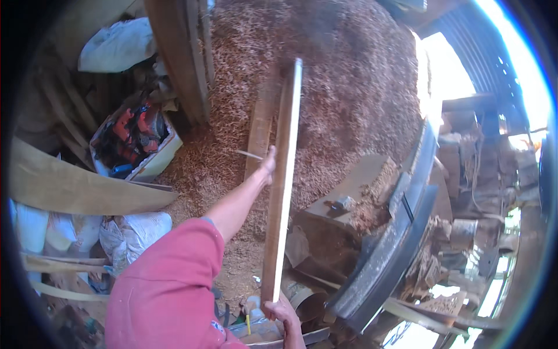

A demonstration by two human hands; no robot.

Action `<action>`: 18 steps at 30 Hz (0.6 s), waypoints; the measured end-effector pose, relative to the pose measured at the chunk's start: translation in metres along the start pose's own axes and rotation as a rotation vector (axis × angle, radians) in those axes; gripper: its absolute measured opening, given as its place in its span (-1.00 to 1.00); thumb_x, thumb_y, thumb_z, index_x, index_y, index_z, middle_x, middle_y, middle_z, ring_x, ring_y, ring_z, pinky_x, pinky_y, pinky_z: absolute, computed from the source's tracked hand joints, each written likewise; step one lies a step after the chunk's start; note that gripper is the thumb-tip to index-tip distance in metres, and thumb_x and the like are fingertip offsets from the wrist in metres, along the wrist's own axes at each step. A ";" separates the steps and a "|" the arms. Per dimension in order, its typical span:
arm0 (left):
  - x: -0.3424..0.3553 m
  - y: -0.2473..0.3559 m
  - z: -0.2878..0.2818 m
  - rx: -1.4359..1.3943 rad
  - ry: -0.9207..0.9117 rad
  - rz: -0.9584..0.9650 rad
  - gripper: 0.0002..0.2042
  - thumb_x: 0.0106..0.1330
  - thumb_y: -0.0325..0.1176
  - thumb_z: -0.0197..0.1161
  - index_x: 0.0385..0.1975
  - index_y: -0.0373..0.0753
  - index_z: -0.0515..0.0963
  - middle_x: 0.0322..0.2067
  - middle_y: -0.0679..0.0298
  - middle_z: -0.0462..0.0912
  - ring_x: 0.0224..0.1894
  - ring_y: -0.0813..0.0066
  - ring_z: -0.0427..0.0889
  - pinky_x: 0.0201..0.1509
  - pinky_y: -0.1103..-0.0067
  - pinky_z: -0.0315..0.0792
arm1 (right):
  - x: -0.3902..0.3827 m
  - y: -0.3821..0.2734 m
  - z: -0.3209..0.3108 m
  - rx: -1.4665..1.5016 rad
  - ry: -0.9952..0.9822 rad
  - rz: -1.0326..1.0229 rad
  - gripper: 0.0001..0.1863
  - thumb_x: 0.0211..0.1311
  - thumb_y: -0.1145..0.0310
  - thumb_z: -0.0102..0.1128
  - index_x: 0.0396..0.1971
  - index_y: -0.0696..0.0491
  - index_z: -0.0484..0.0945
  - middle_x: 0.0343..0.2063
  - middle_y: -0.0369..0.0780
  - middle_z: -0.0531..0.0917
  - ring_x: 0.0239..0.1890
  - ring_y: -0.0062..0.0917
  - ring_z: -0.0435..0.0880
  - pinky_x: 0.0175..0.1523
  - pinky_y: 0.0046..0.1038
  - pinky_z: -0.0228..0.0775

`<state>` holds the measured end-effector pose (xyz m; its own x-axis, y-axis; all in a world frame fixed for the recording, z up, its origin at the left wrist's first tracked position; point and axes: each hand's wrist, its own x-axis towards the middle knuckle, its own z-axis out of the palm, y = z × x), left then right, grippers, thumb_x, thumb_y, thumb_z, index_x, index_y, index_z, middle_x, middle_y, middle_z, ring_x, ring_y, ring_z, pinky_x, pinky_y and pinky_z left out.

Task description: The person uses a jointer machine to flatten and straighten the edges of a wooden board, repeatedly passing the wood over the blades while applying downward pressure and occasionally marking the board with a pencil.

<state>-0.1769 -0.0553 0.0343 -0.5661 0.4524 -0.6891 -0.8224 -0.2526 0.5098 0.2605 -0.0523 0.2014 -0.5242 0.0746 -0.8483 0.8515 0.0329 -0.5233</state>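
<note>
A long, straight wooden board (283, 174) with a pale narrow edge stretches away from me, raised above a heap of shavings. My left hand (267, 164), at the end of a red sleeve, is closed on the board's left side near its middle; some of its fingers are hidden. At the near end, my right hand (282, 311) grips the board's bottom corner. A thin pale stick (249, 154) juts out beside my left hand; whether the hand holds it I cannot tell. Beyond that hand, another plank (258, 131) lies on the shavings.
Wood shavings (360, 70) are piled across the far side. To the right stands a machine with a long metal bed (372, 262), shavings on its housing. A box of red tools (136, 139), a wooden post (180, 52) and white sacks (136, 232) are at left.
</note>
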 end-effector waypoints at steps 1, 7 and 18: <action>-0.010 0.004 0.013 0.045 0.027 -0.024 -0.20 0.39 0.47 -0.26 0.09 -0.25 0.44 -0.38 0.27 0.58 -0.31 0.32 0.64 -0.21 0.20 0.61 | -0.022 -0.037 0.009 -0.113 0.080 0.043 -0.13 -0.08 0.33 0.26 0.37 0.12 0.27 -0.29 -0.06 0.66 -0.42 -0.25 0.67 -0.31 -0.32 0.55; -0.126 -0.090 -0.006 -0.299 -0.217 -0.074 -0.54 0.50 0.26 -0.13 -0.31 -0.02 0.41 -0.67 0.53 0.32 -0.73 0.65 0.32 -0.67 0.65 0.31 | -0.106 0.079 0.065 -0.637 0.500 -0.108 0.03 -0.03 0.20 0.43 0.48 0.01 0.11 0.32 0.20 0.31 0.35 0.18 0.29 0.27 0.06 0.29; -0.342 -0.266 -0.058 0.199 -0.265 -0.548 -0.36 0.33 0.46 -0.04 -0.06 -0.05 0.49 -0.11 0.35 0.56 0.02 0.36 0.53 0.14 0.29 0.44 | -0.084 0.035 0.064 -0.522 0.795 0.001 -0.56 0.19 0.17 0.29 -0.02 0.03 0.41 -0.33 0.00 0.69 -0.33 0.01 0.70 -0.21 0.02 0.53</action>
<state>0.2319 -0.1922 0.1050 -0.0124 0.6737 -0.7389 -0.9480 0.2272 0.2230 0.3341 -0.1214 0.2490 -0.5261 0.7247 -0.4451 0.8503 0.4593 -0.2572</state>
